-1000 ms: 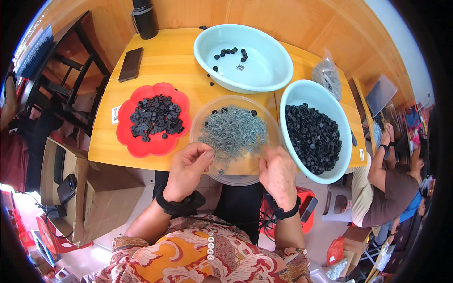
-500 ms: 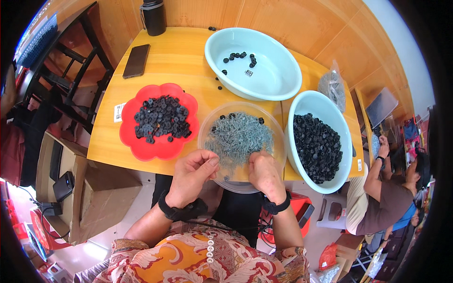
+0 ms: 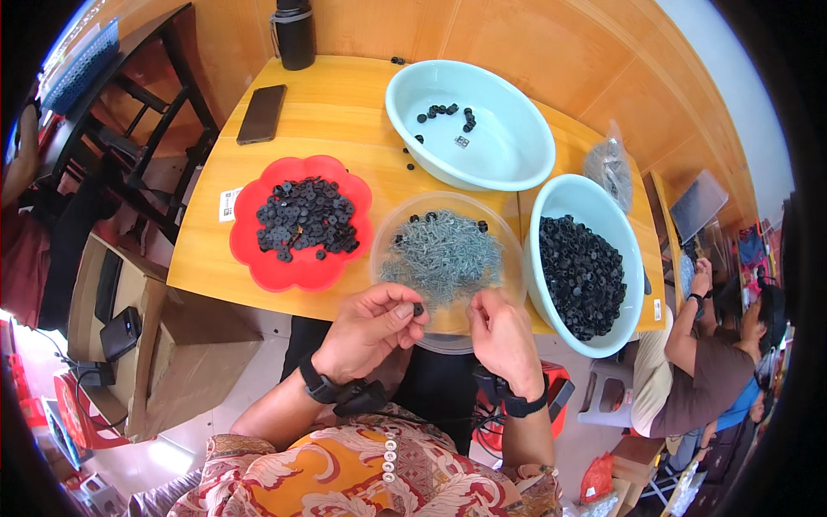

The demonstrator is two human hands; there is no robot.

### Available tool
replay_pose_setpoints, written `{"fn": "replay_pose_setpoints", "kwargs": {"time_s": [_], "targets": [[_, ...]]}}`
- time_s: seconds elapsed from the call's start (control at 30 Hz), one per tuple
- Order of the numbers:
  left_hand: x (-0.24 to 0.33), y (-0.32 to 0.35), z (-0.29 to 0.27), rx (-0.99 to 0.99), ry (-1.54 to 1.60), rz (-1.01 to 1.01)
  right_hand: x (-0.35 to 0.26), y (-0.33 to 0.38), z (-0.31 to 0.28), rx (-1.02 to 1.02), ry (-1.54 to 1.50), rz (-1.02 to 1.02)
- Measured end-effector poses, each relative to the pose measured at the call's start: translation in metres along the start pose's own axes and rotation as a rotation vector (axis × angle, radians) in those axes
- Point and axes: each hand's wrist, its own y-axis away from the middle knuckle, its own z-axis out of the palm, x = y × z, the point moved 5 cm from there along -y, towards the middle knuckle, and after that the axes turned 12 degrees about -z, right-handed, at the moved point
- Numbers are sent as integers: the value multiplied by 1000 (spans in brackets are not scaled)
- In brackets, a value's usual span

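My left hand (image 3: 370, 332) is raised at the near edge of the clear round tub (image 3: 379, 237), pinching a small black washer (image 3: 419, 308) between thumb and fingers. Just to its right, my right hand (image 3: 504, 338) is closed in a pinch; whatever sits between its fingertips is too small to make out. Silvery screws (image 3: 448, 254) are heaped in the tub, with a few black caps among them. A red flower-shaped dish (image 3: 243, 233) on the left holds many black washers (image 3: 306, 215). On the right, a light blue basin (image 3: 594, 198) is piled with small black caps (image 3: 581, 276).
A second light blue basin (image 3: 508, 164) at the back contains several black pieces. A phone (image 3: 261, 114), a black bottle (image 3: 295, 39) and a plastic bag (image 3: 610, 168) stand or lie around the table. A cardboard box (image 3: 194, 353) is left below; another person (image 3: 711, 375) sits far right.
My right hand has come up out of the screws toward the tub's near right edge. My left hand has shifted right, and the washer now shows at its fingertips. The view has shifted slightly.
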Motion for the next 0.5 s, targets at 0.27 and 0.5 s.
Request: {"fn": "replay_pose_setpoints", "kwargs": {"time_s": [0.27, 0.5], "targets": [[1, 5, 8, 144, -209, -61, 1, 5, 1, -91, -530, 36], [-4, -7, 28, 181, -657, 1, -19, 11, -7, -89, -549, -90]]}}
